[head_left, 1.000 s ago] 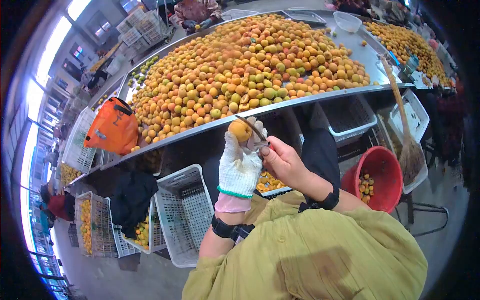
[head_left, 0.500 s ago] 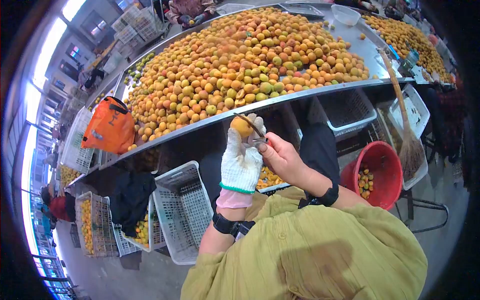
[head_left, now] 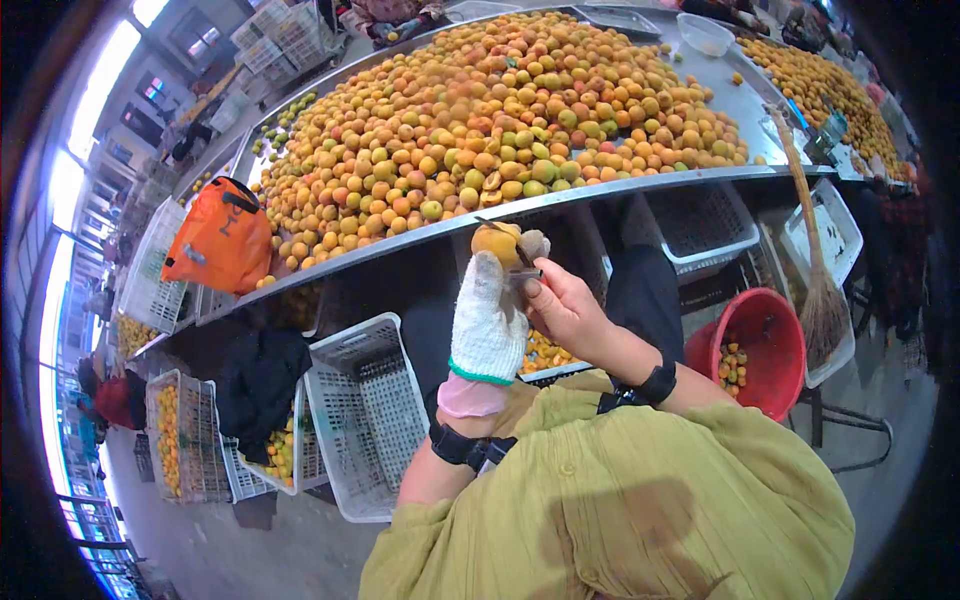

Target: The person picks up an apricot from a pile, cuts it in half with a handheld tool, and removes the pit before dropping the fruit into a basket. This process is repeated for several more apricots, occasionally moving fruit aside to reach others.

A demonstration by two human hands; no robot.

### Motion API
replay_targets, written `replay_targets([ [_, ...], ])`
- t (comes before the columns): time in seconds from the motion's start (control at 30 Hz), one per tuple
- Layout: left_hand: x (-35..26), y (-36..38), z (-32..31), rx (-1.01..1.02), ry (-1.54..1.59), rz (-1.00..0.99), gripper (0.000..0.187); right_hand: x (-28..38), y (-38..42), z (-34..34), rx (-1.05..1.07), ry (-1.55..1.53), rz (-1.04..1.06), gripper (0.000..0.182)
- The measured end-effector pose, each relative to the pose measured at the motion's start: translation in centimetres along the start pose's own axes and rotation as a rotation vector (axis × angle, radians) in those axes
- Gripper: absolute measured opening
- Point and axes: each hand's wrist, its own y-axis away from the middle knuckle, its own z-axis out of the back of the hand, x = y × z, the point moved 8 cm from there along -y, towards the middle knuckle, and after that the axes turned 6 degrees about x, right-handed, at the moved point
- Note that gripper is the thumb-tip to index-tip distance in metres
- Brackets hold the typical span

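Note:
My left hand [head_left: 489,318], in a white knit glove with a green cuff, has its fingers closed around a yellow-orange apricot [head_left: 492,242]. My bare right hand [head_left: 572,313] grips a small knife [head_left: 526,274] by its handle. The dark, thin blade lies against the fruit and its tip shows past the top of it. Both hands are close together in front of my chest, just short of the metal table's edge [head_left: 440,233]. Beyond that edge lies a large heap of apricots [head_left: 430,150], mostly orange with some greenish ones.
Below the table are a grey crate [head_left: 365,420], a white crate [head_left: 700,225] and a crate of cut apricot pieces [head_left: 545,352] under my hands. A red bucket [head_left: 765,340] with some fruit and a straw broom [head_left: 820,300] stand right. An orange bag [head_left: 220,240] sits left.
The knife has turned in my right hand, its handle now lying more level and its blade tip showing above the apricot. Both hands appear slightly further right in view.

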Motion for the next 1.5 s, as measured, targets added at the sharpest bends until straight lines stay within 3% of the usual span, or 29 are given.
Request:
replay_targets([
  [0.1, -1.1, 0.2, 0.3, 0.024, -0.031, -0.035, 0.045, 0.7, -0.1, 0.0, 0.018, 0.042, 0.006, 0.025],
  [0.17, -2.9, 0.3, -0.5, 0.118, -0.217, -0.065, 0.040, 0.6, -0.3, 0.6, 0.066, 0.009, -0.042, 0.027],
  [0.23, -5.1, 0.2, -0.1, 0.079, -0.551, -0.046, 0.035, 2.0, -0.8, 1.0, 0.175, 0.268, 0.092, 0.028],
  [0.3, -6.1, 0.4, -0.1, 0.078, -0.765, 0.004, 0.039, 3.0, -0.9, 1.7, 0.219, 0.327, 0.081, 0.029],
  [0.33, -5.6, 0.4, 0.1, 0.077, -0.765, 0.004, 0.039, 3.6, -1.0, 1.7, 0.224, 0.405, 0.074, 0.029],
  [0.4, -3.7, 0.3, -0.4, 0.128, -0.169, -0.109, 0.044, 3.1, -1.0, 1.5, 0.169, 0.456, 0.090, 0.030],
  [0.43, -2.2, 0.8, -0.3, 0.033, 0.046, -0.053, 0.049, 1.4, -0.9, 1.2, 0.106, 0.369, 0.134, 0.028],
  [0.5, -1.0, 0.6, 0.1, -0.036, 0.094, -0.066, 0.049, 1.3, -0.4, 0.1, 0.069, 0.217, 0.088, 0.028],
  [0.63, -2.1, 0.7, -0.3, 0.021, -0.004, -0.085, 0.048, 1.0, -0.2, 0.4, 0.092, 0.215, 0.100, 0.029],
  [0.7, -3.2, 0.4, -1.1, 0.181, -0.227, -0.134, 0.042, 2.0, -0.3, 1.0, 0.093, 0.292, 0.129, 0.028],
  [0.73, -3.9, 0.7, -1.7, 0.107, -0.345, -0.028, 0.042, 2.7, -0.3, 1.3, 0.100, 0.370, 0.156, 0.028],
  [0.83, -5.1, 0.8, -2.3, 0.117, -0.589, 0.049, 0.048, 4.1, 0.0, 1.6, 0.099, 0.533, 0.173, 0.028],
  [0.9, -4.9, 0.8, -2.5, 0.139, -0.636, 0.019, 0.052, 3.3, 0.9, 0.7, 0.111, 0.413, 0.152, 0.026],
  [0.97, -4.8, 1.0, -2.7, 0.103, -0.735, -0.041, 0.053, 1.3, 1.8, 1.1, -0.111, -0.265, 0.017, 0.026],
  [1.03, -4.4, 1.3, -2.1, 0.063, -0.719, -0.009, 0.054, 2.5, 0.8, 2.2, -0.082, -0.612, 0.223, 0.028],
  [1.13, -4.4, 1.0, -1.4, 0.074, -0.532, -0.132, 0.057, 3.5, -0.6, 3.4, -0.160, -0.623, 0.160, 0.030],
  [1.2, -3.9, 1.1, -1.6, 0.103, -0.475, -0.111, 0.056, 4.2, -1.0, 2.9, -0.102, -0.225, 0.059, 0.033],
  [1.37, -3.1, 1.1, -1.9, 0.106, -0.278, -0.077, 0.048, 4.2, -0.9, 2.1, -0.093, -0.153, 0.092, 0.030],
  [1.5, -2.6, 1.1, -0.9, -0.090, -0.380, -0.156, 0.034, 4.0, -1.0, 1.8, -0.243, -0.074, 0.228, 0.030],
])
